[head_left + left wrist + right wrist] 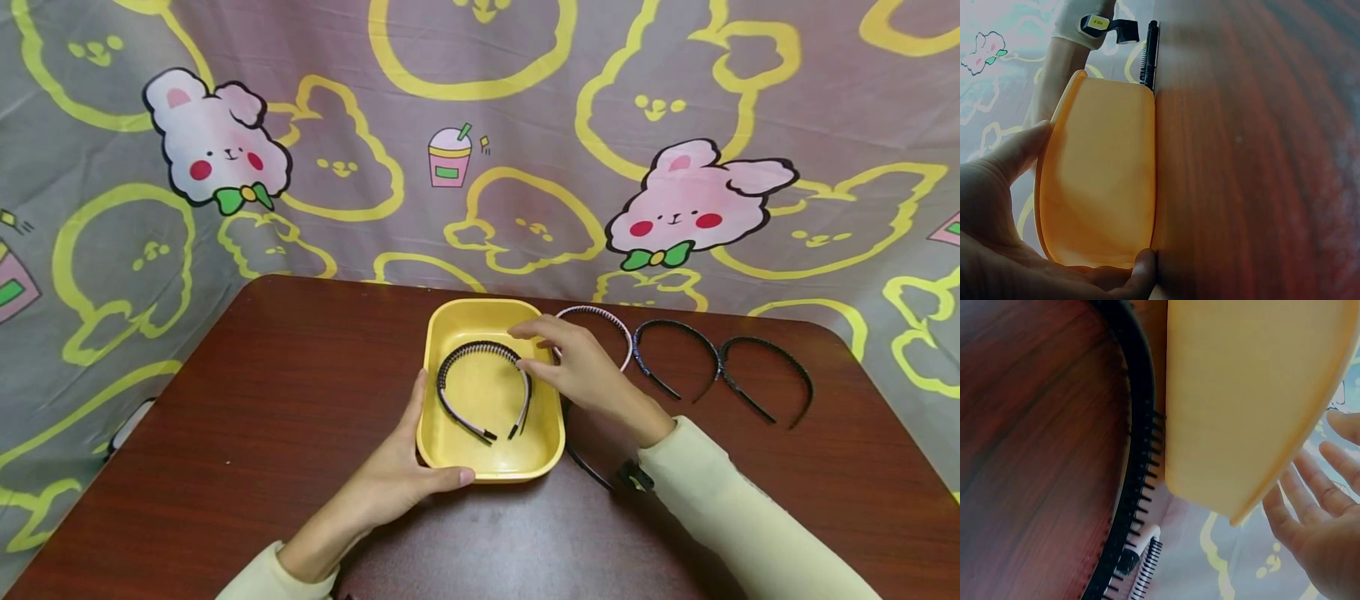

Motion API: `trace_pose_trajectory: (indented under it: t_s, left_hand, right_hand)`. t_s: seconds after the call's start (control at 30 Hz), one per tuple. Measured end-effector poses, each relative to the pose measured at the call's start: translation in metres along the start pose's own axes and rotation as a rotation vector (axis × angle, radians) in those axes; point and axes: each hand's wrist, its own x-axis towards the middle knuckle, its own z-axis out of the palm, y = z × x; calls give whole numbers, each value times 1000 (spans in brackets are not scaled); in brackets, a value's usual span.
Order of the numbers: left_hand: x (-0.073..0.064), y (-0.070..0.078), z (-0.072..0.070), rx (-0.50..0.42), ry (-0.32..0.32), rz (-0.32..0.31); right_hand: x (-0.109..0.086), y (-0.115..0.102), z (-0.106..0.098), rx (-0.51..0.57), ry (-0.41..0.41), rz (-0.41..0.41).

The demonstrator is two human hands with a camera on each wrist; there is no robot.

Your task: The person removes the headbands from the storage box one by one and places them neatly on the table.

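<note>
A yellow plastic bin (491, 477) stands on the table. My left hand (397, 467) grips its near left corner, thumb at the front rim and fingers along the outer left wall. Inside lie stacked headbands (480, 347), black and pale pink with toothed bands, their ends toward me. Above the right rim is my right hand (581, 362), fingers loosely spread and holding nothing. Just outside the right wall, a black toothed headband (1141, 425) lies on the table, mostly hidden by my right arm in the head view.
Right of the bin lie a pink-and-black headband (600, 310), a dark blue headband (678, 325) and a black headband (772, 343) in a row. The brown table (300, 375) ends at a patterned cloth backdrop (337, 242).
</note>
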Motion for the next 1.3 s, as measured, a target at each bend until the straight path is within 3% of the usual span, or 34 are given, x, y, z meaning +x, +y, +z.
trace_pose_trajectory:
  t_s: [0.4,0.97,1.3]
  left_hand:
    - [1,1,0,-2,-3,4]
    - [2,-1,1,3,-2,19]
    - [1,-1,1,0,2,17]
  right_hand:
    - [19,5,12,79,-66,7]
    - [42,14,23,38,-144,118]
    - [53,17,25,33,-212,126]
